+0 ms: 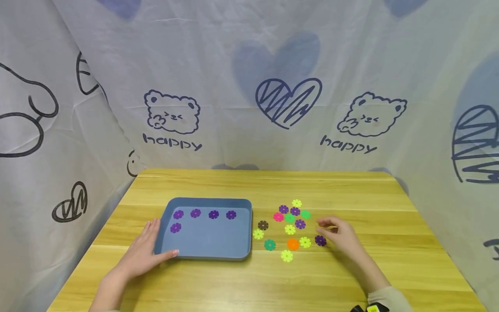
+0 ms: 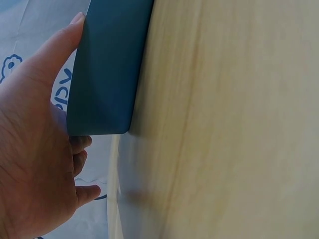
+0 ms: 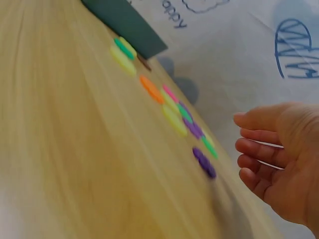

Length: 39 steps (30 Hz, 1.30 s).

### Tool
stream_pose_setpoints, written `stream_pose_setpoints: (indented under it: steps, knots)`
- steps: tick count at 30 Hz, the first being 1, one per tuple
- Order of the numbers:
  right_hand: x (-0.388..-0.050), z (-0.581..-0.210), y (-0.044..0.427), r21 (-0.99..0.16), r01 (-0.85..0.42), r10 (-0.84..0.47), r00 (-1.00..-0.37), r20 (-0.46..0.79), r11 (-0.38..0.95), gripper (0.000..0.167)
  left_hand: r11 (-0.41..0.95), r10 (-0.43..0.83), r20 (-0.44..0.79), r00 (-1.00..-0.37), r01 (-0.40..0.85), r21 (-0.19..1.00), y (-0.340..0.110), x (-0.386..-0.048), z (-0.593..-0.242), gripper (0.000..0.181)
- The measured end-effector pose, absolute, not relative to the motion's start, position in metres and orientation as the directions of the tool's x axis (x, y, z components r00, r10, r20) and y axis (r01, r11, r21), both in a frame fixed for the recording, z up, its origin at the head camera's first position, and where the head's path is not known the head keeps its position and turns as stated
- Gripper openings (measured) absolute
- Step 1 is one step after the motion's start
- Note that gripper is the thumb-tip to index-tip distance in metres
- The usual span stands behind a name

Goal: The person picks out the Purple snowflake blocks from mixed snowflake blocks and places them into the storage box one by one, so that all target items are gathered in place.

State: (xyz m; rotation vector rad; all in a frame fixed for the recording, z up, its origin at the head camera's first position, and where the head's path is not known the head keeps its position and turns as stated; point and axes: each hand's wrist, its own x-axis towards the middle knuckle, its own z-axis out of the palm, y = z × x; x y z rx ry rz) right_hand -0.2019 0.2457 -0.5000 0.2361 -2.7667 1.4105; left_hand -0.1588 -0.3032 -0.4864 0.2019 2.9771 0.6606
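From my remote station I note the left hand [image 1: 141,252] at the blue tray [image 1: 210,243], fingers spread wide and touching its near-left corner. Inside lie five purple snowflake discs [image 1: 213,214]. The right hand [image 1: 340,235], fingers loosely curled and empty, hovers over the table [image 1: 218,286] just beside a dark purple disc [image 1: 321,240], near other multicoloured discs [image 1: 290,229].

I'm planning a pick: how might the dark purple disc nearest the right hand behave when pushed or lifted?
The dark purple disc near the right hand looks small and thin, so it is probably light. Lying flat, it would likely slide rather than roll when pushed. Its notched edge may help grip.
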Motion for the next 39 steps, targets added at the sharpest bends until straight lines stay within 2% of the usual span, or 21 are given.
stream_pose_setpoints:
  steps: [9, 16, 28, 33, 36, 39]
  knots:
    - [-0.199, -0.515, 0.263, -0.770, -0.133, -0.221, -0.975, -0.011, 0.624, 0.036, 0.894, 0.146, -0.058, -0.988, 0.107, 0.435, -0.303, -0.158, -0.486, 0.115]
    - [-0.203, -0.520, 0.262, -0.735, -0.189, -0.271, -0.962, 0.008, 0.651, 0.024, 0.892, 0.142, -0.059, -0.988, 0.101, 0.440, -0.303, -0.157, -0.484, 0.115]
    - [-0.205, -0.514, 0.258, -0.868, -0.059, -0.214, -0.975, -0.056, 0.493, 0.018, 0.888, 0.141, -0.060, -0.988, 0.099, 0.449, -0.302, -0.158, -0.486, 0.114]
    - [-0.207, -0.508, 0.252, -0.910, 0.016, -0.192, -0.976, -0.104, 0.415, 0.022, 0.886, 0.144, -0.056, -0.988, 0.104, 0.452, -0.303, -0.158, -0.486, 0.114]
    - [-0.210, -0.501, 0.247, -0.922, 0.024, -0.199, -0.974, -0.109, 0.388, 0.023, 0.888, 0.147, -0.051, -0.988, 0.109, 0.447, -0.303, -0.159, -0.486, 0.115]
    - [-0.213, -0.494, 0.242, -0.916, -0.019, -0.239, -0.967, -0.085, 0.401, 0.023, 0.889, 0.150, -0.051, -0.987, 0.112, 0.444, -0.303, -0.158, -0.486, 0.115]
